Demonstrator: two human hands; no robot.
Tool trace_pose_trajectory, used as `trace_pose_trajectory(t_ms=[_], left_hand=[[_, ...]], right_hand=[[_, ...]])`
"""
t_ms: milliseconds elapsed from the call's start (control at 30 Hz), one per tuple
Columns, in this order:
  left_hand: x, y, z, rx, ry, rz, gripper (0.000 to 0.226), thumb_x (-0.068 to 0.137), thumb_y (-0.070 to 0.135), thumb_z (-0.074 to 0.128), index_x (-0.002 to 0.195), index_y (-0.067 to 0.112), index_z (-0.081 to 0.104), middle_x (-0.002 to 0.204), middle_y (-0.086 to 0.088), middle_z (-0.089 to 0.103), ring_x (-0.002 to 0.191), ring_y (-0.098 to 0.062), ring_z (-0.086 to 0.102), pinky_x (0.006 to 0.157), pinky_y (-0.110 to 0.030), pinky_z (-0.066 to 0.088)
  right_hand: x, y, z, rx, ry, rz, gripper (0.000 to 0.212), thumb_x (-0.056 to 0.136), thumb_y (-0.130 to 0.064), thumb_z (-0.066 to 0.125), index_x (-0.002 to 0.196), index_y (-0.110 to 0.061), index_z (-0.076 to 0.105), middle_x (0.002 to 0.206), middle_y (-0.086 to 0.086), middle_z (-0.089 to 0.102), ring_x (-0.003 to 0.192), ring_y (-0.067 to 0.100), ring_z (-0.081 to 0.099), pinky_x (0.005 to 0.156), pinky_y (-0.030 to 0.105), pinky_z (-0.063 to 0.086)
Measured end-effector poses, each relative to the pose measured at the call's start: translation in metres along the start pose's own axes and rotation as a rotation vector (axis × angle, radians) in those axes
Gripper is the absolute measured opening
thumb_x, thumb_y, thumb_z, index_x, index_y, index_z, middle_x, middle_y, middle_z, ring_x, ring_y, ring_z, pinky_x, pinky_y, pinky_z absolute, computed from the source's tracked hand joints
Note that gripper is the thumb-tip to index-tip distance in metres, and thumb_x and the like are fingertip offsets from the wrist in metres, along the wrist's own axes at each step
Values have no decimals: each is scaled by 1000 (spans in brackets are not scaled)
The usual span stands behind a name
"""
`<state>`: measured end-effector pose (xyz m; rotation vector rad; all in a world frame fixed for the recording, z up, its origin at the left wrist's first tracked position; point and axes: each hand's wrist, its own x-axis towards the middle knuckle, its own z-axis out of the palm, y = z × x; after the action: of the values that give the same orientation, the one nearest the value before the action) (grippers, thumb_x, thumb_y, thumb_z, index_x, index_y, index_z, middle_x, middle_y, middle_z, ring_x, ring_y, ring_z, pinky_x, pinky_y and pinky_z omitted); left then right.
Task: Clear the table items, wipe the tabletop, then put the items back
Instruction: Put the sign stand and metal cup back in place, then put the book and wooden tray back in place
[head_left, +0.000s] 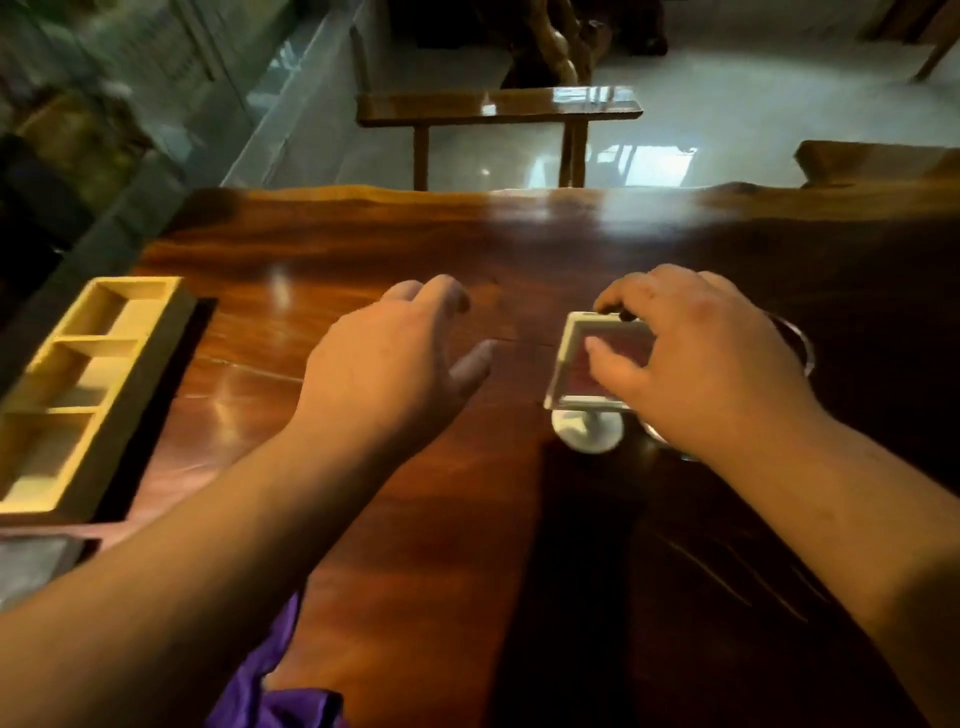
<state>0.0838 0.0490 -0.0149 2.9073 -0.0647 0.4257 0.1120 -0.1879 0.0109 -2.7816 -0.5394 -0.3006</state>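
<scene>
The main risk sits with the small sign stand (597, 374): it is top-heavy, a framed card on a thin stem over a little round white base, so a push on the frame rather than a lift could tip it over on the polished surface (363, 249). Behind the stand, partly hidden under the right hand (691, 353), a clear glass rim (797, 338) shows; what it belongs to cannot be told, but a knock from the wrist as the stand is moved could send it sliding or toppling.

The stand itself has a white frame around a dark red card, tilted back toward the person. The right hand holds it, fingers (613, 358) curled over the top edge and the card's face. The left hand (395, 358) hovers to the left of the stand, apart from it, its fingers spread wide and holding nothing.

Far to the left of the stand a pale wooden tray (156, 332) with three compartments lies at the surface's edge. A purple cloth (280, 696) lies near the person.
</scene>
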Motion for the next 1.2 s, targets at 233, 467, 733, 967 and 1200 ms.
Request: trace_pose_trajectory(t_ms=[233,467,733,967,1200], left_hand=[[-95,-178,-42,71,-84,-259,46,85,59,62,115,25,64,110,-7,68,100,-34,63,77,-46,53],[-219,-333,-67,138,-222,-661,66,78,78,62,124,31,59,123,1,65,110,-27,60,80,-44,56],[-305,-404,-41,50,-525,-941,98,52,97,62,119,27,47,108,1,54,100,-26,60,69,-38,51],[-310,-419,-31,-75,-546,-965,94,47,95,68,101,27,32,91,3,39,88,-25,56,64,-35,42],[-318,-425,-25,-219,-473,-938,77,58,93,65,100,33,39,87,14,52,75,-11,55,53,-31,39]], right_hand=[[29,-197,86,184,-102,-241,44,86,-52,62,126,-35,57,119,-10,60,109,19,55,83,42,52],[19,-378,184,258,-285,-452,54,89,-45,65,139,-28,50,133,-6,55,116,20,51,89,41,50],[17,-472,255,55,-460,-479,35,94,-43,65,121,-22,60,113,-2,60,109,24,51,80,42,53],[16,-484,280,-17,-496,-467,13,97,-33,61,103,-21,60,96,-2,57,90,23,52,65,39,49],[16,-479,296,18,-464,-481,20,100,-23,58,87,-23,42,80,-4,46,74,21,48,57,37,42]])
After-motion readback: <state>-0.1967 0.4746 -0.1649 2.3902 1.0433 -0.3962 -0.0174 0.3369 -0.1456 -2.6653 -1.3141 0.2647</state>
